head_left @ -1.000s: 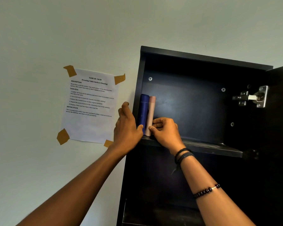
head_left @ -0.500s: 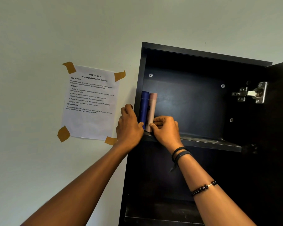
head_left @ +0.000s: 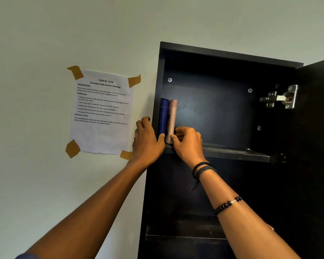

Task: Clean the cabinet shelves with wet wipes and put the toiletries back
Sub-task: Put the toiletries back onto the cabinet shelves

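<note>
Reaching up with both hands to the upper shelf (head_left: pixel 232 153) of the dark cabinet (head_left: pixel 232 55), with the door (head_left: pixel 318 128) open off that shelf's right end. Pinning the blue tube (head_left: pixel 164 116) with the thumb of the left hand (head_left: pixel 147 141), fingers curled round the outside of the side wall (head_left: pixel 160 81) at the shelf's left end. Pinching the base of the pink tube (head_left: pixel 172 120) between the thumb and bent fingers of the right hand (head_left: pixel 188 142). Both tubes upright at the shelf's far left end, touching each other, seemingly close to its front edge. Probably settling the toiletries back in place, with the wiping of this shelf apparently done; no wipe in view.

Trouble from here: tall, narrow, smooth tubes near the shelf's front lip, so easy to tip forward by letting go unevenly, and then off the shelf. Could also topple the pink tube rightward along the shelf by brushing it while drawing the right hand away, robbing the blue tube of its neighbour's support. Safer to nudge both deeper toward the shelf's back, then ease off one hand at a time.
</note>
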A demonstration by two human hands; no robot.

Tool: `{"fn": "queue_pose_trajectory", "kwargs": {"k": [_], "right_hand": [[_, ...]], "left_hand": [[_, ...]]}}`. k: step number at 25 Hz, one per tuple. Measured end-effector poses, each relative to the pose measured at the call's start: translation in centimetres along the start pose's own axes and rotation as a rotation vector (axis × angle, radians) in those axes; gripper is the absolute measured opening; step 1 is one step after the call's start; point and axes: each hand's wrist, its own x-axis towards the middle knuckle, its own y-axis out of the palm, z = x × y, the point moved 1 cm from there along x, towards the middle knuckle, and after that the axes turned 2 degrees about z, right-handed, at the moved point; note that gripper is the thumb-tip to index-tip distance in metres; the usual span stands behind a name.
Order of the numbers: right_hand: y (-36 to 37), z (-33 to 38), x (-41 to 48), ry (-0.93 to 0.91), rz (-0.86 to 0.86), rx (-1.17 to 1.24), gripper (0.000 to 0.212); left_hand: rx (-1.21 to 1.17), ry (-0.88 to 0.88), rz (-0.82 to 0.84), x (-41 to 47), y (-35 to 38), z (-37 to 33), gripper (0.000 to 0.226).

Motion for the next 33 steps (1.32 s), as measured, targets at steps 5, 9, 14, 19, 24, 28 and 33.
{"fn": "queue_pose_trajectory", "kwargs": {"k": [5, 9, 14, 19, 24, 28, 33], "right_hand": [[-0.5, 0.0, -2.6, -0.140, -0.046, -0.058, 0.035], [-0.3, -0.3, -6.5, -0.211, -0.096, -0.101, 0.044], [1.0, -1.3, -13.6, -0.196, -0.118, -0.114, 0.043], [3.2, -4.1, -22.9, -0.029, -0.052, -0.136, 0.045], [5.9, -8.4, -32.3, 0.169, 0.050, -0.152, 0.046], [7.7, -13.3, -40.3, 0.390, 0.151, -0.201, 0.048], [8.4, -18.1, -45.4, 0.565, 0.240, -0.226, 0.048]], "left_hand": [[-0.138, 0.181, -0.050, -2.8, -0.4, 0.3, 0.062], [-0.154, 0.316, -0.066, -6.7, -0.4, 1.1, 0.058], [-0.144, 0.367, 0.090, -13.4, 0.0, 3.2, 0.057], [-0.147, 0.281, 0.288, -21.6, 1.3, 7.0, 0.057], [-0.169, 0.180, 0.436, -29.7, 3.3, 11.1, 0.057], [-0.242, 0.075, 0.661, -37.7, 5.9, 13.5, 0.060], [-0.224, -0.033, 0.835, -44.3, 9.6, 15.7, 0.062]]}}
